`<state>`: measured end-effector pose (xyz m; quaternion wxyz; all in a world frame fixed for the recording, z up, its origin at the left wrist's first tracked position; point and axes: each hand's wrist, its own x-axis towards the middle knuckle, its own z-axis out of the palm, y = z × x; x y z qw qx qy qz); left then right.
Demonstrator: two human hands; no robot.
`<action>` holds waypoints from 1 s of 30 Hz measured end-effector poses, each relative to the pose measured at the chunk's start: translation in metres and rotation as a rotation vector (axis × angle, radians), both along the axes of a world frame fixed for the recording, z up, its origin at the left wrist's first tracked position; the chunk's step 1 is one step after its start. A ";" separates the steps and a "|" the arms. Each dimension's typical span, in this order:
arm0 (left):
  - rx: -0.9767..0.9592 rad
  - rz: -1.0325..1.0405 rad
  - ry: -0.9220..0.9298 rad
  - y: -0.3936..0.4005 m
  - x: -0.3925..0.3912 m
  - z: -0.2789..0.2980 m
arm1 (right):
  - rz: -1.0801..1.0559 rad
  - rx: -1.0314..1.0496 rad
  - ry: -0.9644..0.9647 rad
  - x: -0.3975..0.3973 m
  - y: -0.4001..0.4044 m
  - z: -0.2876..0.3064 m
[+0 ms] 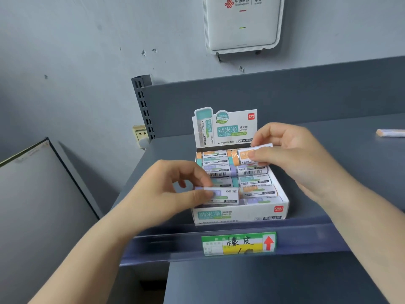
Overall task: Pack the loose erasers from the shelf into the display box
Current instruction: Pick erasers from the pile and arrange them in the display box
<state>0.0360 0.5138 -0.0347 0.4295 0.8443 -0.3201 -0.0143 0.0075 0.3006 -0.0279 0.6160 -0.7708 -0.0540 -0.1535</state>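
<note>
Display box: a white cardboard display box (238, 213) with teal lettering and a red logo stands near the front edge of the dark grey metal shelf (341, 154), its printed header flap (225, 128) upright at the back.
Contents: rows of sleeved erasers (252, 181) in orange, teal and purple lie flat inside, nearly filling it.
Purple eraser: a purple eraser in a white paper sleeve (221, 195) sits at the box's front left corner, level with the rim.
Left hand: the left hand (171, 189) pinches this purple eraser between thumb and fingertips, a narrow grip.
Orange eraser: an orange eraser in a white sleeve (247, 156) is held over the back right of the box.
Right hand: the right hand (291, 154) holds the orange eraser, thumb in front and fingers curled behind.
Loose eraser: another pale sleeved eraser (391, 133) lies on the shelf well apart to the right.
Shelf label: a green and yellow handwritten price tag (238, 243) with a red arrow sits in the front rail, below the box.
Wall: a white wall-mounted router (242, 25) hangs above; a wall socket (140, 133) is at the left.
</note>
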 end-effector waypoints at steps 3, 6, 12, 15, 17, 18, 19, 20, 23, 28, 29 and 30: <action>0.072 -0.068 -0.018 0.003 -0.001 0.002 | 0.021 -0.017 0.024 0.001 0.001 0.002; 0.143 -0.092 -0.069 0.007 0.000 0.004 | 0.040 -0.057 0.045 0.000 0.004 0.003; 0.124 -0.091 -0.098 0.008 0.001 0.002 | 0.063 -0.238 0.045 -0.002 0.012 0.006; 0.037 -0.005 -0.148 0.011 0.004 0.000 | 0.068 -0.374 0.041 0.000 0.019 0.005; -0.029 0.093 -0.173 0.012 0.005 0.000 | 0.090 -0.429 0.042 0.001 0.023 0.005; -0.037 0.132 -0.175 0.012 0.006 0.000 | 0.105 -0.446 0.042 0.001 0.026 0.004; -0.028 0.155 -0.176 0.012 0.006 0.000 | 0.116 -0.467 0.040 0.002 0.027 0.004; -0.003 0.168 -0.197 0.012 0.006 -0.001 | 0.118 -0.492 0.036 0.002 0.029 0.004; 0.066 0.174 -0.247 0.011 0.006 -0.003 | 0.105 -0.565 0.017 0.003 0.031 0.005; 0.107 0.148 -0.256 0.010 0.009 -0.004 | 0.111 -0.668 0.018 0.000 0.035 0.008; 0.110 0.142 -0.256 0.009 0.010 -0.004 | 0.111 -0.696 0.013 -0.001 0.036 0.008; 0.114 0.135 -0.255 0.009 0.010 -0.004 | 0.109 -0.718 0.008 -0.001 0.037 0.008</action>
